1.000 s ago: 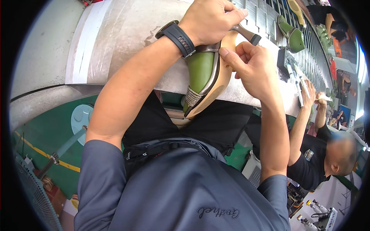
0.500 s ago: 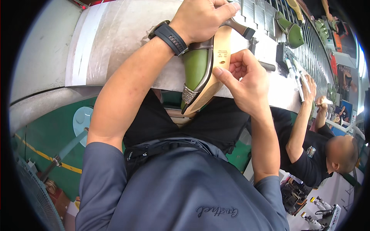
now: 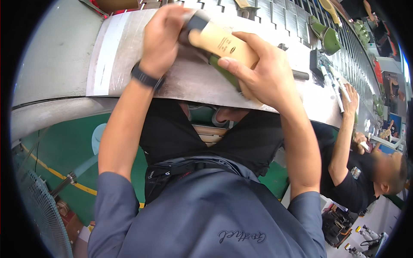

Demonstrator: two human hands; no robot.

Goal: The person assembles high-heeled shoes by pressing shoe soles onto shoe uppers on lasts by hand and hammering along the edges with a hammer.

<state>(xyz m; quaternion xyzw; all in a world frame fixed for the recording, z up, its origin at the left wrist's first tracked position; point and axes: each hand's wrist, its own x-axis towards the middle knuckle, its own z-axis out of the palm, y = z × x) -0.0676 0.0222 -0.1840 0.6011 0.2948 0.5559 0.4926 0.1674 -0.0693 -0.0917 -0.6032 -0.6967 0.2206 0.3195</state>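
At twelve o'clock, a green shoe (image 3: 228,47) is sitting bottom-up in front of the person, over the pale bench (image 3: 129,56). Its tan sole is facing the person, likely so the bottom is easy to see. Its heel is pointing toward ten o'clock, and its front is slanting down toward five.

The right hand (image 3: 267,66), at one o'clock, is pinching the shoe by its middle and front. The thumb is pressing on the near side, and the pointing finger is going over the far edge. This seems to be keeping the shoe from tipping or turning.

The left hand (image 3: 160,45), at eleven o'clock, is bending its fingers close to the heel. It is looking blurry, so I cannot tell if it is gripping the heel or only sitting right by it.

At two o'clock, a second shoe (image 3: 330,41) is resting on metal slats (image 3: 297,19), away from the busy hands. White tubes (image 3: 328,79) are lying by a dark box (image 3: 317,62), maybe to be easy to reach.
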